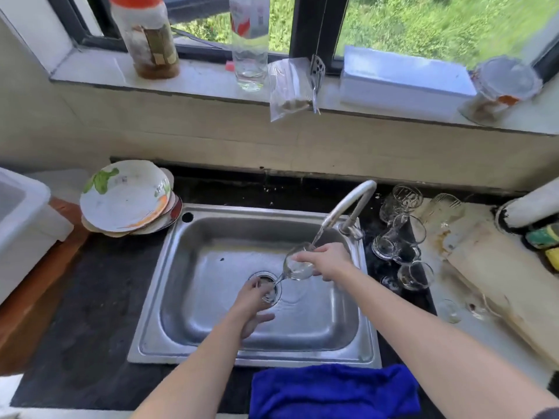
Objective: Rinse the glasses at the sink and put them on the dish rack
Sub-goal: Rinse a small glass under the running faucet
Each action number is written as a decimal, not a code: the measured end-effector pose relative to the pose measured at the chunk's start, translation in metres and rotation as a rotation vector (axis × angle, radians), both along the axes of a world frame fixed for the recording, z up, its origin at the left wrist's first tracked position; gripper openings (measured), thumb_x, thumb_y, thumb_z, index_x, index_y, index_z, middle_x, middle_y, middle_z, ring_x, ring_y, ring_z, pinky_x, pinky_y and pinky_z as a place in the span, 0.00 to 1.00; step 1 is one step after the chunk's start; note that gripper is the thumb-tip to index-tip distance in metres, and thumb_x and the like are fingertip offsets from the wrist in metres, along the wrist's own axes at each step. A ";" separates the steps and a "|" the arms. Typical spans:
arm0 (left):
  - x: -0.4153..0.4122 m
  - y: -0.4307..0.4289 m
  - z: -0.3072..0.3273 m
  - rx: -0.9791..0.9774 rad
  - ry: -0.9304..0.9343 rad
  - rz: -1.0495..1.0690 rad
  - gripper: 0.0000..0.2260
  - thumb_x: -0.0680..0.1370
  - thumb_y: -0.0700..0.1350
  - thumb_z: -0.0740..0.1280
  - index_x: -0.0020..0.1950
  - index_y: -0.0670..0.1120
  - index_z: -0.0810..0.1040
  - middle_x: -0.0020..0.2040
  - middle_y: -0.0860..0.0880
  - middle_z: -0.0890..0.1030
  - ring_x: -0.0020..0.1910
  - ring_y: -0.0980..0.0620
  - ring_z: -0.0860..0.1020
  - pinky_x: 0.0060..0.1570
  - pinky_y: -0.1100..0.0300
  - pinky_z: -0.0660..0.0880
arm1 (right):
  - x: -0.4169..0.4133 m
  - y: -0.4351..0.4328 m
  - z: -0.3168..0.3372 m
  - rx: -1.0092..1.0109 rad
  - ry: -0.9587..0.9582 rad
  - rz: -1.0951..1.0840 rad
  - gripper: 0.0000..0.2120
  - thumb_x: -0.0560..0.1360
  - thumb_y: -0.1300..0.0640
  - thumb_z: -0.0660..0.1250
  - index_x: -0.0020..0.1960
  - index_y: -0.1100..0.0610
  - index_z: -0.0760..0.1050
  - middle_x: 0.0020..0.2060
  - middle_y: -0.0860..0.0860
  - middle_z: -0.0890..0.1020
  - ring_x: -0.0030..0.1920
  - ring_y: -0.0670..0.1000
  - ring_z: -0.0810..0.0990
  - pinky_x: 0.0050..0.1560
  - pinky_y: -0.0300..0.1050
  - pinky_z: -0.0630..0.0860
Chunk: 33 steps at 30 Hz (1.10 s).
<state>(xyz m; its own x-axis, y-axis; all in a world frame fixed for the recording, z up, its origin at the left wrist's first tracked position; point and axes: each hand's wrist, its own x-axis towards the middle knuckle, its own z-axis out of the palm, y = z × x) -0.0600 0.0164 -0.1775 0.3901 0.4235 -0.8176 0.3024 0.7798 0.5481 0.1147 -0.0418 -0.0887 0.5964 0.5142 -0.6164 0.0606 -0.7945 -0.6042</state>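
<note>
Glass (298, 266): stemmed, tilted under the tap (351, 204) stream, above the sink (211, 352).
Left hand (252, 300): fingers grip the foot.
Right hand (328, 260): fingers curl round the bowl.
Handling: I judge it light, wet, slippery and fragile, best held at bowl and stem.

Bright daylight from the window (423, 25); wide-angle bending at the edges, sill (196, 77) bottles smeared with blur.
</note>
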 end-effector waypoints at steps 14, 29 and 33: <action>0.021 0.052 0.008 -0.258 -0.081 -0.135 0.04 0.80 0.41 0.61 0.53 0.45 0.72 0.37 0.39 0.79 0.29 0.47 0.73 0.24 0.65 0.70 | 0.042 0.006 0.009 0.179 0.216 0.251 0.39 0.66 0.60 0.80 0.71 0.44 0.67 0.65 0.47 0.73 0.52 0.56 0.80 0.42 0.45 0.76; 0.020 0.039 -0.005 -0.081 0.003 0.050 0.04 0.79 0.43 0.63 0.48 0.44 0.75 0.37 0.41 0.78 0.26 0.48 0.75 0.24 0.63 0.72 | 0.043 0.025 0.008 0.144 0.157 0.356 0.24 0.65 0.48 0.79 0.59 0.49 0.78 0.51 0.47 0.78 0.46 0.48 0.80 0.38 0.43 0.81; 0.024 0.040 -0.006 0.005 0.021 0.115 0.02 0.79 0.41 0.63 0.49 0.44 0.75 0.35 0.40 0.78 0.20 0.50 0.72 0.22 0.66 0.67 | 0.044 0.026 0.011 0.133 0.214 0.376 0.29 0.67 0.46 0.78 0.65 0.48 0.74 0.54 0.46 0.78 0.46 0.48 0.81 0.38 0.40 0.80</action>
